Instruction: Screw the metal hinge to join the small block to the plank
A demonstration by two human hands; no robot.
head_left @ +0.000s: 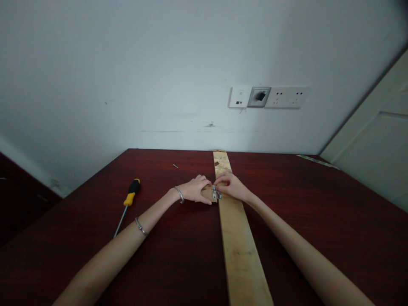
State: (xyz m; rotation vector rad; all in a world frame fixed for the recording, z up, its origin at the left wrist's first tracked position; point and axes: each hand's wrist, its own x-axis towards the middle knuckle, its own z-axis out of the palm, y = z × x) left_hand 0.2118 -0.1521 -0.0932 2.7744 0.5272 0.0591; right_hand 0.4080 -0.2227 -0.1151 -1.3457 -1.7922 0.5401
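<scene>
A long wooden board [240,246] runs from the table's near edge toward the wall. Against its left side sits a small wooden block [207,193], and a silver metal hinge [214,194] lies across the joint between the two. My left hand [195,189] grips the block, thumb at the near side and fingers at the far side. Over the board, my right hand [231,185] has thumb and forefinger pinched at the hinge's far end. Whatever small thing is between those fingertips is too small to make out.
A screwdriver [131,195] with a yellow and black handle lies left of my left forearm. One small screw [175,166] rests farther back on the dark red table [172,272]. Behind is a white wall with sockets [283,97]; a white door [379,127] stands at the right.
</scene>
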